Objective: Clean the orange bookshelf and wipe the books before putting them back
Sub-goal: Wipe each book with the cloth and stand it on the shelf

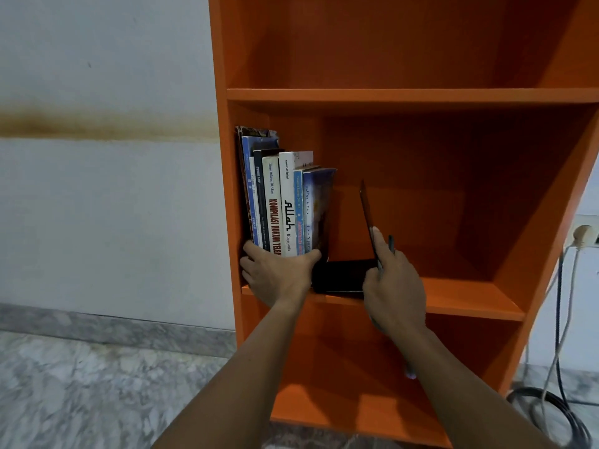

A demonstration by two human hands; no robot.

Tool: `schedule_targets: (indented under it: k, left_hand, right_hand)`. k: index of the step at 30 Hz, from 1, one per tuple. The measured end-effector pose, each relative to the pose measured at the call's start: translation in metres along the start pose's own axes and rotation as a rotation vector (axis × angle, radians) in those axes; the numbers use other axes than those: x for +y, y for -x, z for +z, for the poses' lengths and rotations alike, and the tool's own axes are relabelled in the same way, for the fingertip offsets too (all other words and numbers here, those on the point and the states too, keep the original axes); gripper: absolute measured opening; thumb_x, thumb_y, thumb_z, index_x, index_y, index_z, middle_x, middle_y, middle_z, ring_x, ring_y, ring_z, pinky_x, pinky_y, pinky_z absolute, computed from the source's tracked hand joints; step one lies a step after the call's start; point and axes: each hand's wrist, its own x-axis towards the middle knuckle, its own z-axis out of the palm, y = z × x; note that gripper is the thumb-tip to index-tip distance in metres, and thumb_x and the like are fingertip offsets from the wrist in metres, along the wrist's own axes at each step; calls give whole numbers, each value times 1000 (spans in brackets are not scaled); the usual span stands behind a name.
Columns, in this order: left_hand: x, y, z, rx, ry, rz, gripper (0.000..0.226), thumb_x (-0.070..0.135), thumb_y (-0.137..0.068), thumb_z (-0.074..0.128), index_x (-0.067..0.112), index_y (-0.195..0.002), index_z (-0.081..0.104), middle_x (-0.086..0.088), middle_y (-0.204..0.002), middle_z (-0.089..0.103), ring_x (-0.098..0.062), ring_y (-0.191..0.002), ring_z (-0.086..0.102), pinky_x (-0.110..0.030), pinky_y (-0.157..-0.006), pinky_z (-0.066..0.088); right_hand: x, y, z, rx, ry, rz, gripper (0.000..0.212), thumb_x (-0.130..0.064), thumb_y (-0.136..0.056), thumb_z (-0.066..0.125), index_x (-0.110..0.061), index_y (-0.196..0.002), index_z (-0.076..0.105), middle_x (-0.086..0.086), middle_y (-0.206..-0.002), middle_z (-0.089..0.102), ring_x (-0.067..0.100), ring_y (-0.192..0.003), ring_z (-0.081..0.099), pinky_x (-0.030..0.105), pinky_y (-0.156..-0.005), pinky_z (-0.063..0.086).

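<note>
Books (285, 205) tight against bookshelf (389, 95) left wall, gripped by left hand (278, 273); right hand (393, 286) holding tilted bookend (366, 209), open board rightward.

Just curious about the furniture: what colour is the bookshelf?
Orange all over; the bookshelf shows plainly in the head view.

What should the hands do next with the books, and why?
Probably slide the bookend left against the books: the left hand holds the row, the right hand grips the bookend's upright plate, and a gap lies between it and the books.
</note>
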Motion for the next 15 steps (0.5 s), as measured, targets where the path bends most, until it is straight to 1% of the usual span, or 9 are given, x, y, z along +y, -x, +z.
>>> schedule_targets:
  k: [3, 5, 10, 13, 15]
  left_hand:
    - [4, -1, 2, -7, 14, -31, 116, 56, -52, 91, 13, -141, 30, -13, -134, 46, -34, -126, 46, -48, -105, 46]
    - [6, -2, 4, -11, 21, -38, 116, 55, -53, 91, 14, -142, 29, -13, -136, 45, -34, -128, 45, -48, -105, 45]
    - [9, -1, 5, -18, 27, -57, 116, 53, -55, 92, 14, -143, 28, -14, -137, 43, -34, -129, 44, -47, -103, 44]
    - [11, -1, 7, -26, 31, -59, 113, 52, -56, 92, 14, -142, 28, -13, -136, 44, -33, -129, 45, -46, -102, 45]
    - [11, -2, 8, -28, 30, -60, 111, 53, -55, 91, 15, -140, 29, -12, -134, 44, -32, -127, 46, -45, -98, 47]
  right_hand:
    - [-7, 0, -1, 11, 92, -43, 69, -14, -98, 44, -32, -160, 21, 7, -118, 58, 24, -97, 55, 34, -76, 48]
    - [-10, -2, -2, -4, 101, -48, 68, -15, -98, 43, -31, -161, 20, 8, -120, 57, 23, -98, 54, 33, -78, 46]
    - [-8, 4, 3, -38, 52, -38, 68, -17, -99, 42, -28, -161, 16, 10, -116, 58, 24, -94, 56, 42, -86, 52]
    - [-8, 6, 9, -67, -7, -23, 69, -18, -100, 42, -28, -161, 13, 10, -114, 57, 24, -95, 57, 44, -88, 52]
    - [-10, 8, 13, -94, -56, -22, 69, -18, -100, 42, -28, -161, 12, 10, -113, 57, 25, -97, 57, 46, -89, 51]
